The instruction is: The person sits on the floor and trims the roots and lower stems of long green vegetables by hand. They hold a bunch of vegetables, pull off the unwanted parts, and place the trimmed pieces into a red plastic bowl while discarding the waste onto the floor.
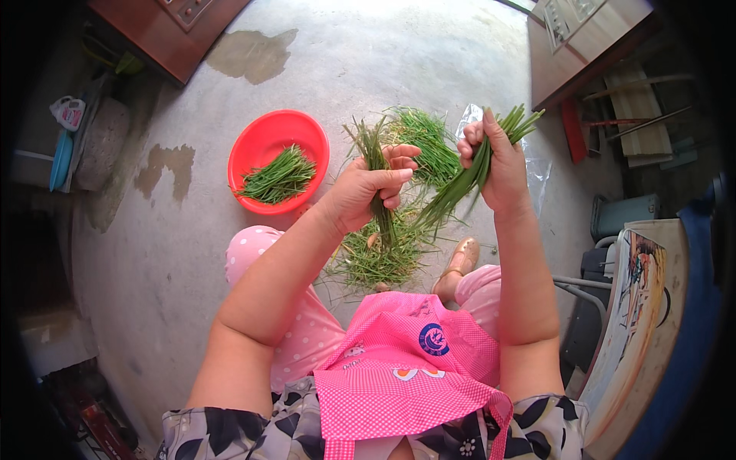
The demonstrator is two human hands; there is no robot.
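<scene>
My left hand [368, 187] grips a bundle of thin stalks [376, 152], some of them brownish, held upright above a loose heap of trimmed green and yellowish scraps [379, 267] on the floor. To its right, my right hand [497, 164] is closed around a bunch of green leafy stalks, likely Chinese chives [460, 192], with pale cut ends up and leaves hanging down to the left. Behind both hands lies a pile of green stalks [428, 144] on the concrete. A red plastic basin [241, 152] at the left holds a heap of green stalks [279, 177].
Clear plastic [537, 178] lies beyond my right hand. My shoe [464, 256] is beside the scraps. Wooden cabinets [581, 40] stand at the upper corners. A folding chair [621, 299] is at the right, and a blue basin [61, 160] at the far left.
</scene>
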